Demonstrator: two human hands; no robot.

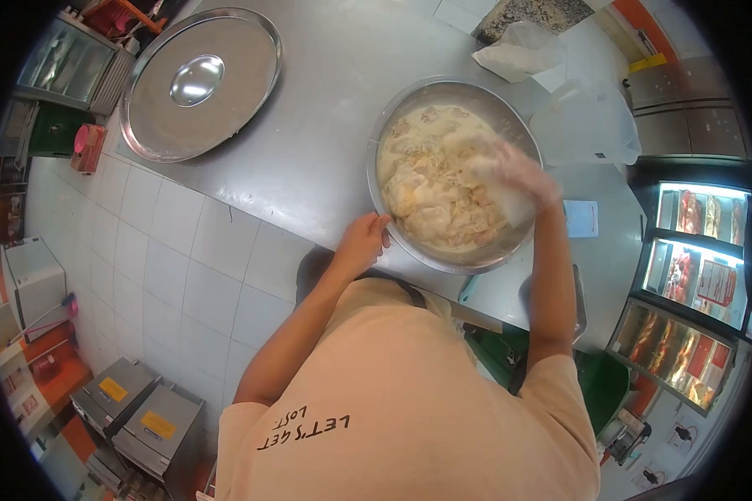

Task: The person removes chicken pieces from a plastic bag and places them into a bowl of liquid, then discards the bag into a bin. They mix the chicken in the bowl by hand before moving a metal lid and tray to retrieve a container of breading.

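Observation:
A large steel bowl [378, 188] sits at the edge of the metal table, filled with pale, batter-coated pieces [439, 188] in a milky liquid. My left hand [364, 242] grips the bowl's rim at its lower left, fingers closed on it. Over the right part of the bowl is my right hand [514, 175], smeared by motion and seemingly in a pale or clear glove. Its fingers are too blurred to make out, and whether it holds any of the pieces cannot be seen.
A round steel lid [242, 67] lies on the metal table [326, 100] at the upper left. Right of the bowl are a clear plastic container [589, 125], a white bag [518, 58] and a light card [581, 219]. A steel tray [579, 305] lies near my right forearm.

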